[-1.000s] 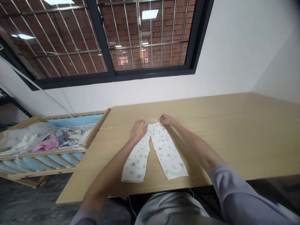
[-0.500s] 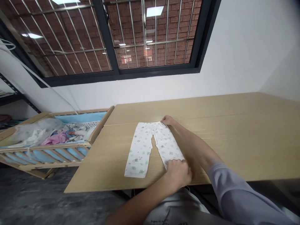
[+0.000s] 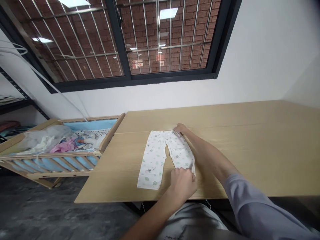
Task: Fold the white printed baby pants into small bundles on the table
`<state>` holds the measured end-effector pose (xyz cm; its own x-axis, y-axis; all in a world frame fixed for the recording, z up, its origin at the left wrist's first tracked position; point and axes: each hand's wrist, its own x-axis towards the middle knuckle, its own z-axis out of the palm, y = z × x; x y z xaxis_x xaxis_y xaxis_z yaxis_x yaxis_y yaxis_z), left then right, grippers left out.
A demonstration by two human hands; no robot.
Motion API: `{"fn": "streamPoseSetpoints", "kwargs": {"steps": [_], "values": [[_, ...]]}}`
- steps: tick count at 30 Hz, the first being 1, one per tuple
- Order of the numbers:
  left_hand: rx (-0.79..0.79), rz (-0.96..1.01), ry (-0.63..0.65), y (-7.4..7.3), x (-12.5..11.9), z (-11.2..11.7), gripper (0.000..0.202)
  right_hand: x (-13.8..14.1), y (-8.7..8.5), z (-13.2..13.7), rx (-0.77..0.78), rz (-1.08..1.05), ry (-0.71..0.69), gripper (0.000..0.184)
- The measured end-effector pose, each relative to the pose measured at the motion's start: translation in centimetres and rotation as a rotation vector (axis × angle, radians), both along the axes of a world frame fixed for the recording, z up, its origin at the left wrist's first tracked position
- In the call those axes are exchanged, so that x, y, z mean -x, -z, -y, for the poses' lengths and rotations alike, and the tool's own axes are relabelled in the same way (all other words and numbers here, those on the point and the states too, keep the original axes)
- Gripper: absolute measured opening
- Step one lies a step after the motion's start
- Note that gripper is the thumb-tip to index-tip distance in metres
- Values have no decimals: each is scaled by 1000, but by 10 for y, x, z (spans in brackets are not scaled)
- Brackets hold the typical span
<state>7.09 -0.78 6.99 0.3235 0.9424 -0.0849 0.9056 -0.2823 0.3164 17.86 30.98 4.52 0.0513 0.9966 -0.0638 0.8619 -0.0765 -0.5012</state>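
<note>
White baby pants (image 3: 153, 160) with a small green and grey print lie spread on the wooden table, waistband toward the wall and legs toward me. My left hand (image 3: 183, 183) is closed on the hem of the right-hand pant leg, its fingers gripping the cloth. At the waistband's right corner, my right hand (image 3: 180, 128) pinches the fabric. The right-hand leg bulges and lifts a little along its outer edge between my hands. The other leg lies flat, with neither hand touching it.
A wooden crib (image 3: 107, 136) with a blue lining (image 3: 92, 125) stands left of the table (image 3: 237, 146). Inside it are a pink cloth (image 3: 63, 146), other clothes and a clear plastic bag (image 3: 47, 133). A barred window (image 3: 132, 76) is above the table.
My left hand has drawn the leg hem slightly inward, and that leg's outer edge now curves and lifts. My right hand keeps its pinch, with the corner slightly raised. The view has shifted a little.
</note>
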Motion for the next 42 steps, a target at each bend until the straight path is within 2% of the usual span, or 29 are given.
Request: {"fn": "streamPoseSetpoints", "kwargs": {"steps": [4,7,13,16,20,25,30,34,36,37,39,42], "values": [[-33,59,27,2,6,5,38,4,-17,8,43,-24,7,19],[-52,203,-12,-7,18,13,35,11,-36,11,60,-30,-18,15],[15,624,-202,-24,71,27,39,50,-68,1,60,-48,-86,7],[27,715,-323,-24,104,33,40,81,-69,-3,66,-90,-106,8],[23,727,-426,-14,143,39,43,123,-57,-1,80,-115,-123,5],[8,648,-528,5,173,40,45,164,-39,9,87,-74,-152,5],[16,485,-561,17,182,40,41,183,-28,21,43,-44,-203,16],[-46,115,-649,14,181,46,35,184,-30,34,-7,-39,-245,20],[-139,-75,-710,12,179,52,35,182,-34,45,-67,-38,-281,28],[-218,-127,-696,12,177,56,35,180,-36,53,-97,-40,-305,31],[-431,-141,-555,15,172,66,32,174,-38,75,-169,-53,-421,34],[-670,-107,-273,31,159,80,32,159,-32,127,-304,-87,-802,43]]}}
